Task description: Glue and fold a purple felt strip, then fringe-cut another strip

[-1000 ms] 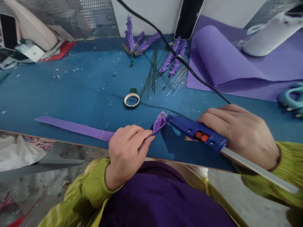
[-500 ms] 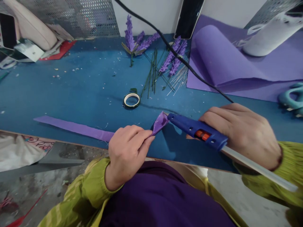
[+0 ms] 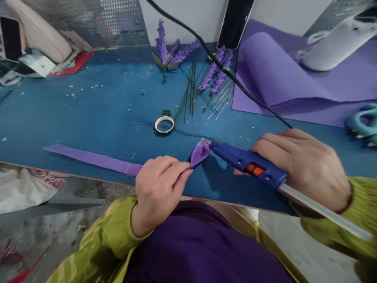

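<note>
Between the thumb and fingers of my left hand is pinched a purple strip. Its long tail trails left across the blue table, and its folded end sticks out to the right of my fingertips. My right hand is wrapped round a blue hot glue gun, whose tip is at the upper corner of the folded end. A translucent glue stick juts from the gun's back. Ahead of my left hand lies a roll of dark green tape.
Purple lavender-like flowers, green stems and thin wires lie farther back. A black cable crosses over them. Purple sheet material, a white cylinder and teal-handled scissors are at right. A phone leans behind.
The glue gun and my right hand have shifted very slightly to the right. My left hand and the strip stay nearly where they were.
</note>
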`<state>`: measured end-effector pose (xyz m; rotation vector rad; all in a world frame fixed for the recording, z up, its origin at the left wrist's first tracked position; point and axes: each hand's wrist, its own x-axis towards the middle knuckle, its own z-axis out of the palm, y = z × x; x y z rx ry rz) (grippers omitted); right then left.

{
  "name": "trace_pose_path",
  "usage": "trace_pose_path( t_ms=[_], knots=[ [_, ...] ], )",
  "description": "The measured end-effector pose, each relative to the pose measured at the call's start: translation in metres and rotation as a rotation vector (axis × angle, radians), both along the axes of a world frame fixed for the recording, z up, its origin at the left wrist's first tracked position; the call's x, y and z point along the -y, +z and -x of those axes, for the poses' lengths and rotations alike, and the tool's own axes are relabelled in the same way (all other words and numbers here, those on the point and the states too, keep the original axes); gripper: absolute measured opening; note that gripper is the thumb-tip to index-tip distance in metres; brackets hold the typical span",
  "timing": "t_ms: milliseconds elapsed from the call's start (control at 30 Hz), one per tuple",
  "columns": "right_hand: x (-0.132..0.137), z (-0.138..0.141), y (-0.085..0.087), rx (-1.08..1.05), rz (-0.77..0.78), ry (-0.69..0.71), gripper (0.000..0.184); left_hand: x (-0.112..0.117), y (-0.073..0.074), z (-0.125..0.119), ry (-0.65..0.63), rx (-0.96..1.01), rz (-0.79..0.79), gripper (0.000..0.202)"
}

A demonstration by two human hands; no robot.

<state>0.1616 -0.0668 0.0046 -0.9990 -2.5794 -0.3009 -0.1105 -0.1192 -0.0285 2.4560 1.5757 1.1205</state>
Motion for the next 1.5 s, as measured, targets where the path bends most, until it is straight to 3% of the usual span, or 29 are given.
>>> trace_pose_path(
  t_ms=[400,533,700,967,1133,1233,1367,1500],
  knots=[
    [-0.001,0.002,0.002,-0.003,0.066,0.204,0.021,0.000,-0.001,0.001,0.008,-0.001,-0.010,0.006],
    [0.000,0.000,0.008,-0.050,0.118,0.205,0.009,0.000,-0.001,0.001,0.007,0.002,-0.010,0.007],
    [-0.008,-0.010,0.018,-0.158,0.110,0.174,0.033,-0.001,-0.001,0.001,0.005,0.004,-0.029,0.006],
    [-0.058,-0.005,0.019,0.007,0.116,0.137,0.029,-0.001,0.000,0.004,-0.061,-0.015,-0.055,0.005],
    [-0.102,0.005,0.006,0.090,0.176,0.122,0.045,0.000,0.003,0.005,-0.108,-0.007,-0.062,0.007],
    [-0.114,0.003,-0.002,0.093,0.214,0.157,0.053,-0.001,0.003,0.006,-0.120,0.017,-0.053,0.007],
    [-0.091,-0.002,0.009,0.036,0.220,0.116,0.062,-0.001,0.004,0.008,-0.129,0.053,-0.049,0.006],
    [-0.028,-0.003,0.036,-0.349,0.190,-0.068,0.020,0.002,0.009,0.007,-0.114,0.112,-0.074,0.006]
  ],
)
